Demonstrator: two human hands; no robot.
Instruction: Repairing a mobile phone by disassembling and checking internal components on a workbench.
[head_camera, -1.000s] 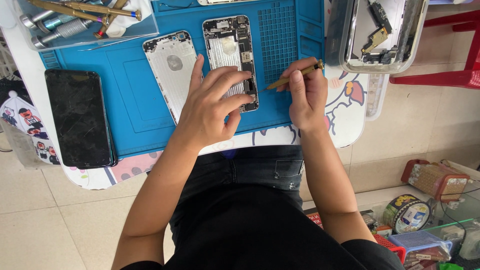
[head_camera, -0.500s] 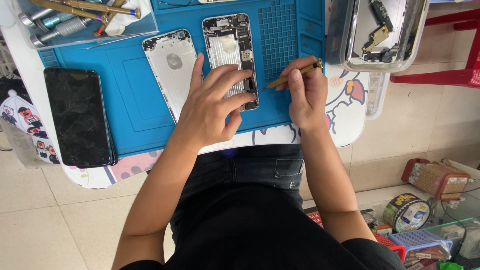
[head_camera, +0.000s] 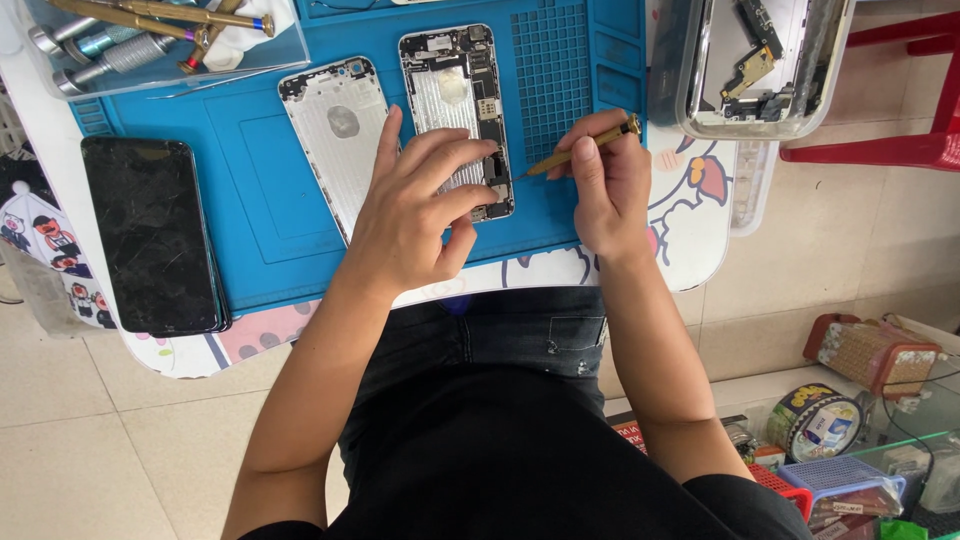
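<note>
Left hand (head_camera: 415, 215) pressed flat on the opened silver phone chassis (head_camera: 455, 105), lying lengthwise away from the person, while right hand (head_camera: 605, 185) pinched a slim brass screwdriver (head_camera: 580, 148), tip angled leftward at its lower edge.

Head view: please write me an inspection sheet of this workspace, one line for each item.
Surface: blue mat on a small table with cartoon prints.
Job's things: opened phone showing inner parts; empty silver phone shell beside it.
Clutter: dark phone face up at the left; clear box of tools; clear tray of phone parts.
Hands: left hand rests on the opened phone; right hand holds a thin screwdriver, tip near the phone's edge.
Cables: nothing seen.
Surroundings: tiled floor, red stool, tape roll.
</note>
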